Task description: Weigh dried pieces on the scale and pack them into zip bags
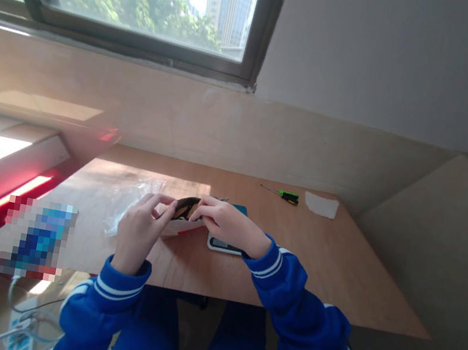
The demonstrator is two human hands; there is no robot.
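Observation:
My left hand (139, 224) and my right hand (225, 222) meet over the wooden table (336, 265). Between their fingertips they pinch a small dark, brownish object (186, 207) whose nature I cannot make out. Under it lies a light cardboard piece (181, 229). Both hands have curled fingers closed on the object. Beneath my right hand a flat teal-and-white device (224, 244) rests on the table, mostly covered by the hand. Both arms wear blue sleeves with white stripes.
A crumpled clear plastic bag (132, 199) lies left of my hands. A green-handled screwdriver (285, 195) and a white paper scrap (321, 205) sit at the table's far right. A blurred blue item (39, 237) is at the near left corner. Cables lie on the floor (21, 324).

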